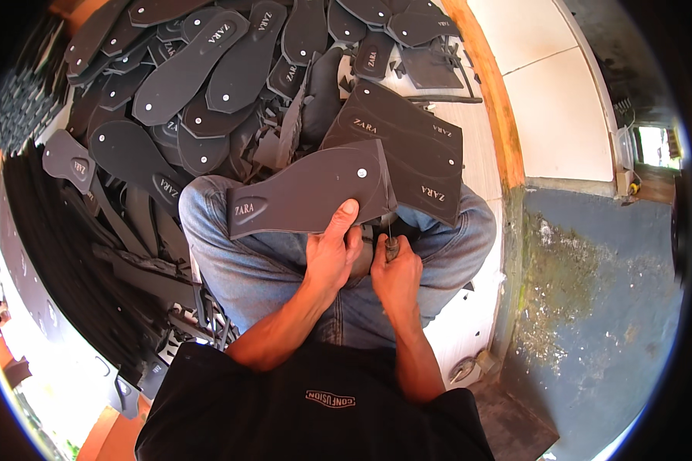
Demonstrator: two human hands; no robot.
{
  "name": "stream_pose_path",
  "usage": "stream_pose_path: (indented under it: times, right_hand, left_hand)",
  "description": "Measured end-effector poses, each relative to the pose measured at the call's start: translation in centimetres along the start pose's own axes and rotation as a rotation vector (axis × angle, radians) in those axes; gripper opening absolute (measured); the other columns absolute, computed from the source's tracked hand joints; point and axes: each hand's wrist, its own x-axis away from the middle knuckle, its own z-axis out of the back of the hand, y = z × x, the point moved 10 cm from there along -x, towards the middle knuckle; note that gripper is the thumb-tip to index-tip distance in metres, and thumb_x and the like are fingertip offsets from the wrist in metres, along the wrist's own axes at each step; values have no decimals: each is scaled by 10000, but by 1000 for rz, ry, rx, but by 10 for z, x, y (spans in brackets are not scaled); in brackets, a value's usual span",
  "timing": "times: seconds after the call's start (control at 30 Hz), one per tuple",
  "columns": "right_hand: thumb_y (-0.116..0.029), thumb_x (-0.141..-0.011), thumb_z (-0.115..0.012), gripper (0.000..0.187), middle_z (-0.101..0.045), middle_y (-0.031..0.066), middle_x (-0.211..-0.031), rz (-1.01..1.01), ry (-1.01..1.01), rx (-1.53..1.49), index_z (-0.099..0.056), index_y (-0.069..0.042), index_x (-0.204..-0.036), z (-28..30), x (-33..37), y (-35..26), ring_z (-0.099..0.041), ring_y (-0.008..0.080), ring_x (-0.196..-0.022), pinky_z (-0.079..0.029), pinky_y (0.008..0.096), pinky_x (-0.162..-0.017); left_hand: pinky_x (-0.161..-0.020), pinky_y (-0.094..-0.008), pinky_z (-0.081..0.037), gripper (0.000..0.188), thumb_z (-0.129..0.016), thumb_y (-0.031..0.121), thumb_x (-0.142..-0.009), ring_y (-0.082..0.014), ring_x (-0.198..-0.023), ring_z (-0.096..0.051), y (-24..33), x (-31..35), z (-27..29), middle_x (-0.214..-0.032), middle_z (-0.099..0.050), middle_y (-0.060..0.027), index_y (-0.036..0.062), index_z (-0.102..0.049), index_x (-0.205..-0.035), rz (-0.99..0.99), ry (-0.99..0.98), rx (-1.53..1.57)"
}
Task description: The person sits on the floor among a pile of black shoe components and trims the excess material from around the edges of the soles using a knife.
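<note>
My left hand [334,246] grips a dark grey foam shoe sole [307,188] by its near edge, thumb on top and fingers underneath. The piece lies level above my lap, narrow patterned end to the left, with a straight-cut edge at its right end. My right hand [397,269] is closed around the handle of a thin-bladed knife [391,247]. Its slim blade points up against the sole's right corner; the tip is hard to make out. Just beyond, a wider dark foam sheet [419,142] with sole outlines rests on my right knee.
Many cut soles [188,69] are heaped ahead and to the left, with foam scraps [265,146] among them. Dark strips [84,246] are stacked at the left. A wooden edge [492,92] borders the tiles at right, beside a grey-blue floor [600,284].
</note>
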Motion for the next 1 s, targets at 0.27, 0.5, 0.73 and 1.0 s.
stream_pose_path:
  times: [0.27, 0.5, 0.73, 1.0]
  right_hand:
    - [-114, -787, -594, 159, -582, 253, -630, 174, -8, -153, -525, 28, -768, 8, -23, -31, -591, 445, -662, -455, 486, -600]
    - [-87, -760, -602, 139, -582, 267, -661, 108, -70, -166, -534, 27, -801, 11, -13, -21, -589, 449, -690, -453, 476, -597]
    - [-264, -811, -668, 283, -592, 119, -594, 48, -156, -508, -581, 4, -783, 6, -33, -7, -554, 236, -495, -408, 351, -465]
    - [-224, -838, -671, 198, -557, -32, -656, -201, -789, -739, -652, -32, -884, -37, 30, 14, -476, 41, -554, -349, 213, -434]
  left_hand:
    - [-363, -226, -231, 149, -599, 234, -892, -78, -374, -323, -11, 32, 22, -515, -410, 17, 102, -531, -891, 20, -58, -165]
    - [-353, -224, -246, 158, -601, 240, -887, -87, -345, -317, -13, 39, 22, -489, -424, 3, 94, -542, -891, 42, -55, -92]
    - [-329, -212, -227, 200, -638, 217, -859, -69, -360, -350, -36, 73, 49, -578, -489, -6, 47, -562, -932, 185, -123, -188]
    - [-452, -206, -428, 361, -648, 242, -851, -122, -634, -586, 4, 64, 64, -911, -612, -57, 20, -540, -1114, 24, -387, -648]
